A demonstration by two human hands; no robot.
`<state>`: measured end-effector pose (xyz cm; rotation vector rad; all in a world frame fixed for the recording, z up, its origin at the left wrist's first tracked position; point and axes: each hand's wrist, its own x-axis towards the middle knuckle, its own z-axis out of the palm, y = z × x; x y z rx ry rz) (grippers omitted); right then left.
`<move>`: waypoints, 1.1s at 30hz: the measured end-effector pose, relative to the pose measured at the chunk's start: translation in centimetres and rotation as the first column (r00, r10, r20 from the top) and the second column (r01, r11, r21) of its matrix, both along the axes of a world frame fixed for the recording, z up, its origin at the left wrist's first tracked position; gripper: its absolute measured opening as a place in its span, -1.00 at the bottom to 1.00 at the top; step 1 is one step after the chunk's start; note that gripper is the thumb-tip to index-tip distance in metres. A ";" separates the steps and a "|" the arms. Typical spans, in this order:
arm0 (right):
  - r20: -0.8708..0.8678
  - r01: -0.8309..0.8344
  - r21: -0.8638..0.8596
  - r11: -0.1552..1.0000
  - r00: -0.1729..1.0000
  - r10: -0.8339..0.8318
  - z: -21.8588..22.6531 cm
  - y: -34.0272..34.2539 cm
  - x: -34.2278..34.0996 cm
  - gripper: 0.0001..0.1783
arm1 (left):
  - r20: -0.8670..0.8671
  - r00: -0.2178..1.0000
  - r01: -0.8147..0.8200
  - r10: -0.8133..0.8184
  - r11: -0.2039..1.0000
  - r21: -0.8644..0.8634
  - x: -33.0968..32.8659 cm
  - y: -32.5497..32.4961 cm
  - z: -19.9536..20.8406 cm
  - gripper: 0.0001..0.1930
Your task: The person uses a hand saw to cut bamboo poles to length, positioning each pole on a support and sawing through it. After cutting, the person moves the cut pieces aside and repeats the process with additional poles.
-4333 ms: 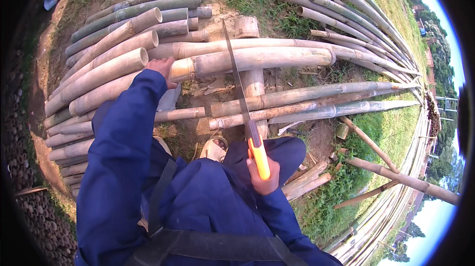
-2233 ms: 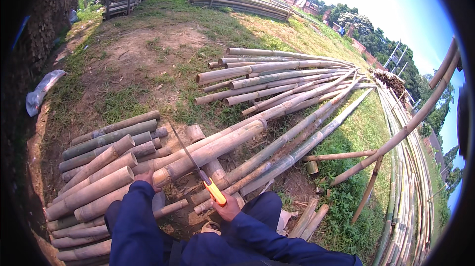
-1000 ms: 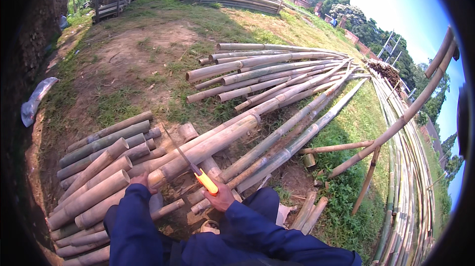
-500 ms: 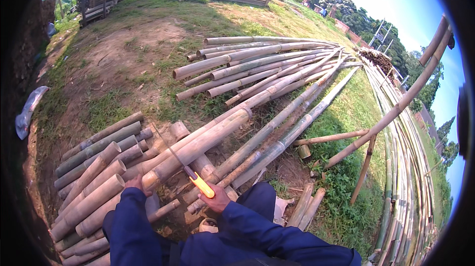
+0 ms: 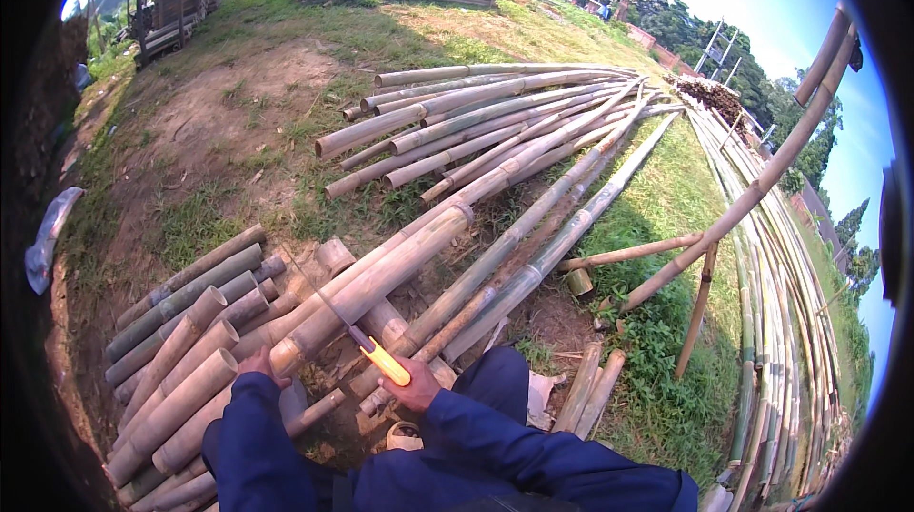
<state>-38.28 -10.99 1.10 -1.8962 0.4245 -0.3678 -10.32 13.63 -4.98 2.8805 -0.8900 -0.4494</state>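
Note:
A thick, pale bamboo pole (image 5: 386,276) lies slantwise in front of me, its near end between my hands. My left hand (image 5: 263,365) grips this pole close to its cut end. In my right hand (image 5: 415,384) is a handsaw (image 5: 386,360) with a yellow handle, my fingers wrapped round it. Its thin, dark blade lies across the top of the pole, a short way in from the end, with the tip reaching past the far side. Under the pole runs a short bamboo crosspiece (image 5: 385,322). Whether the blade has cut into the bamboo is too small to tell.
Cut bamboo lengths (image 5: 186,403) are heaped at my left. Long poles (image 5: 495,122) fan out ahead, and more poles (image 5: 790,350) stretch along the right. A slanted bamboo prop (image 5: 733,231) rises at the right. Two short pieces (image 5: 588,390) lie beside my knee.
The whole view has shifted a little, with distant things now further left. Both hands keep nearly the same place on the pole and the saw.

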 end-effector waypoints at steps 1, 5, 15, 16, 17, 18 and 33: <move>0.003 0.004 0.002 1.000 1.000 -0.004 0.1 0.1 -0.1 -0.74 | 0.002 1.000 0.002 -0.002 1.000 0.000 -0.2 -0.1 0.2 -0.12; 0.018 0.005 -0.006 1.000 1.000 -0.005 0.5 0.2 0.0 -0.74 | -0.002 1.000 0.016 -0.015 1.000 0.013 0.0 -0.1 0.2 -0.11; -0.031 0.005 -0.010 1.000 1.000 -0.006 1.5 0.3 -0.1 -0.74 | 0.011 1.000 0.011 -0.012 1.000 0.021 -0.2 -0.3 0.0 -0.12; -0.034 0.008 -0.013 1.000 0.999 -0.008 1.2 0.2 -0.1 -0.73 | 0.013 1.000 0.013 -0.014 1.000 0.023 -0.1 -0.3 0.0 -0.12; -0.038 0.011 -0.015 1.000 0.999 -0.011 1.0 0.2 -0.2 -0.72 | 0.014 1.000 0.015 -0.016 1.000 0.024 -0.1 -0.4 0.0 -0.13; -0.028 0.006 -0.011 1.000 1.000 -0.006 1.0 0.2 -0.1 -0.70 | 0.010 1.000 0.017 -0.018 0.999 0.032 0.1 -0.3 0.0 -0.12; -0.071 -0.031 -0.008 1.000 0.997 0.030 2.0 0.0 -0.1 -0.58 | -0.037 0.999 0.022 -0.022 1.000 0.013 0.1 -0.4 0.5 -0.11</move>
